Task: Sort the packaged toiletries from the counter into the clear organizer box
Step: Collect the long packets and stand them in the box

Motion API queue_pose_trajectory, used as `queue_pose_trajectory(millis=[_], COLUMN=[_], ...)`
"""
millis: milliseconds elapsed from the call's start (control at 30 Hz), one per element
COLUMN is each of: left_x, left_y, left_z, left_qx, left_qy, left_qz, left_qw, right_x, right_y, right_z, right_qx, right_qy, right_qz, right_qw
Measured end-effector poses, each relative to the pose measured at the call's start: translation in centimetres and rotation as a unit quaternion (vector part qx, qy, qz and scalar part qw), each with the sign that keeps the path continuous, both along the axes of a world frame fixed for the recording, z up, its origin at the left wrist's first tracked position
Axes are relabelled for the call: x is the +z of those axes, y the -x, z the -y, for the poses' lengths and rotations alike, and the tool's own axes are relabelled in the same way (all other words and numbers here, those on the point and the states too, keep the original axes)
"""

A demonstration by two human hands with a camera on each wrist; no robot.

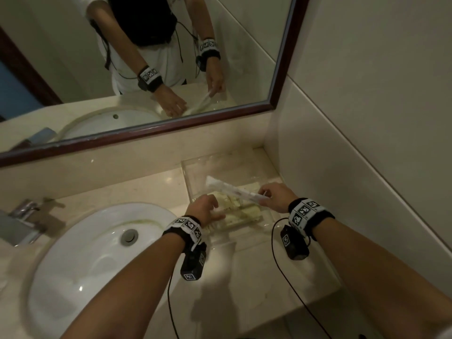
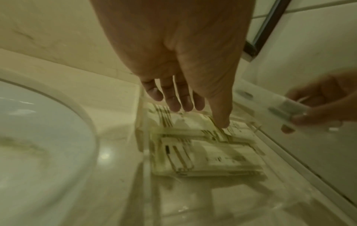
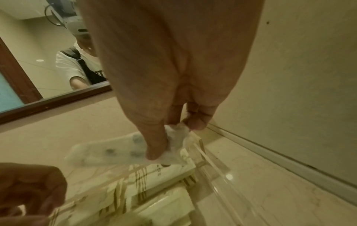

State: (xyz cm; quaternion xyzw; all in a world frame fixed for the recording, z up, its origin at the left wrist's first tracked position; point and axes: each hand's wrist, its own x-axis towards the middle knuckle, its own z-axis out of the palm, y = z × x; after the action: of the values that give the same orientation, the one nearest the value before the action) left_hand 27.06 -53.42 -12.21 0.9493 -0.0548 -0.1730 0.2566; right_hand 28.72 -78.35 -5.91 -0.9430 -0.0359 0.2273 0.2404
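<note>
A clear organizer box stands on the counter in the corner by the right wall. Several cream packets with gold stripes lie stacked in its near part. My right hand pinches one end of a long white packaged item, held slanted above the box. In the right wrist view the thumb and fingers clamp the crumpled end of that long packet. My left hand hovers over the striped packets with straight fingers, one fingertip touching the top packet.
A white sink basin lies left of the box, with a chrome faucet at the far left. A framed mirror runs along the back wall. The tiled wall closes the right side. The counter's front edge is near.
</note>
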Motion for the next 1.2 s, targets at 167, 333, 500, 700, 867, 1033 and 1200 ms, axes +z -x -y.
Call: queue_pose_trajectory(millis=[167,333,500,700,867,1033,1200], left_x=[0.7,1.2,1.6,1.1,0.7,0.9,1.0], left_y=[0.5,1.3,1.8,2.6,3.2,3.1,3.1], left_z=[-3.1,-5.1,-5.2,-5.0,-5.0,-4.8,-4.4], left_qx=[0.045,0.07,0.071,0.068,0.062,0.068,0.064], left_qy=[0.01,0.018,0.026,0.034,0.026,0.023,0.024], left_qz=[0.005,0.003,0.011,0.005,0.002,0.001,0.004], left_qw=[0.999,0.997,0.997,0.997,0.998,0.997,0.998], right_x=[-1.3,-2.1,-3.2,-5.5,-7.6,-8.1,-8.0], right_y=[0.1,0.4,1.2,2.1,2.1,1.9,2.0], right_z=[0.0,0.1,0.2,-0.2,-0.5,-0.7,-0.8], right_qx=[0.022,0.059,0.064,0.061,0.024,-0.001,-0.007], right_qy=[0.016,0.034,0.022,0.027,0.031,0.033,0.042], right_qz=[-0.013,-0.034,-0.065,-0.084,-0.071,-0.043,-0.018], right_qw=[1.0,0.997,0.996,0.994,0.997,0.999,0.999])
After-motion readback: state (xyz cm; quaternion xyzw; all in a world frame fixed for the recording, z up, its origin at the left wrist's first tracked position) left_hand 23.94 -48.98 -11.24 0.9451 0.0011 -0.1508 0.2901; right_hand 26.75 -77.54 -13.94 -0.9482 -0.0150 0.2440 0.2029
